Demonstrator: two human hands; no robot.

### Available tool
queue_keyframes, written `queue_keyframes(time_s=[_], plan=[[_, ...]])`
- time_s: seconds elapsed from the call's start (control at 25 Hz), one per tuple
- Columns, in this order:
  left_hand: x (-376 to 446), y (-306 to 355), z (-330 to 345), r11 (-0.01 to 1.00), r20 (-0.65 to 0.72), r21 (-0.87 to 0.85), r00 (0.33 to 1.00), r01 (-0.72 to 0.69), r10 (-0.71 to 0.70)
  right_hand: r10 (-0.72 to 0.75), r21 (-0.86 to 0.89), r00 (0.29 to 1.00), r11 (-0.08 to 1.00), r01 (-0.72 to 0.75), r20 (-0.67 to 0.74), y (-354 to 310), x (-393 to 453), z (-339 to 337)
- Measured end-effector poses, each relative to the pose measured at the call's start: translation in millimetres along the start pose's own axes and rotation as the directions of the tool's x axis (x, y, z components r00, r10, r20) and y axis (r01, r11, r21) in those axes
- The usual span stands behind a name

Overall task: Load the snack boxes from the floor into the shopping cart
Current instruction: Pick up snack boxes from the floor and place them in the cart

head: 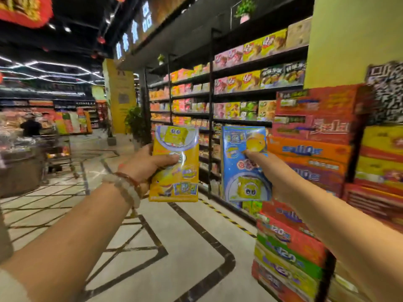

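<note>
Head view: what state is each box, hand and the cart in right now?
Yellow box: upright, off the floor, held by the left hand.
Blue box: upright, off the floor, held by the right hand.
Left hand: grips the yellow box.
Right hand: grips the blue box.
Cart: far left, blurred, contents unclear.

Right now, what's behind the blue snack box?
Behind the blue snack box, in the right hand, the shelving continues with stocked packs. Stacked cartons stand to its right. The shelf section directly behind it is covered, as are the fingers behind it.
</note>
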State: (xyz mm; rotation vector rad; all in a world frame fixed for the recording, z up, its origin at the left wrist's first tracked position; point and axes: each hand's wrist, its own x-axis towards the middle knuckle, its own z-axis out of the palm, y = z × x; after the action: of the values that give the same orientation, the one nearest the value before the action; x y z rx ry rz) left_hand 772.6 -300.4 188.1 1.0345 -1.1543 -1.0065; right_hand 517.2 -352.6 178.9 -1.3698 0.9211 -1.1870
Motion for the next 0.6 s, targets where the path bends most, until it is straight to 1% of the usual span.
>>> queue_keyframes(time_s=[0.08, 0.16, 0.24, 0.32, 0.48, 0.6], plan=[[-1.3, -5.6, 60.6, 0.999, 0.095, -0.045, 0.995, 0.009, -0.005, -0.019, -0.01, 0.996, 1.0, 0.018, -0.086, -12.2, -37.9, -53.7], [-7.8, -10.9, 127.3, 0.997, 0.215, -0.068, 0.977, 0.025, -0.009, -0.04, -0.022, 0.982, 0.999, 0.036, -0.187, -23.3, -80.5, -114.5], [-20.2, -17.0, 199.3, 0.998, 0.328, -0.057, 0.945, 0.022, -0.002, -0.052, -0.06, 0.962, 0.998, 0.037, -0.268, -32.0, -128.7, -176.7], [-37.2, -23.4, 277.5, 0.995, 0.438, -0.097, 0.899, 0.033, 0.013, -0.045, -0.088, 0.927, 0.996, 0.013, -0.371, -41.2, -179.1, -240.7], [-82.2, -40.4, 447.1, 0.978, 0.644, -0.184, 0.764, 0.099, 0.044, -0.058, -0.151, 0.811, 0.988, -0.038, -0.583, -56.0, -290.2, -364.5], [-118.3, -54.8, 556.0, 0.966, 0.765, -0.178, 0.644, 0.185, 0.017, -0.08, -0.158, 0.682, 0.986, -0.053, -0.727, -64.3, -360.3, -440.0]])
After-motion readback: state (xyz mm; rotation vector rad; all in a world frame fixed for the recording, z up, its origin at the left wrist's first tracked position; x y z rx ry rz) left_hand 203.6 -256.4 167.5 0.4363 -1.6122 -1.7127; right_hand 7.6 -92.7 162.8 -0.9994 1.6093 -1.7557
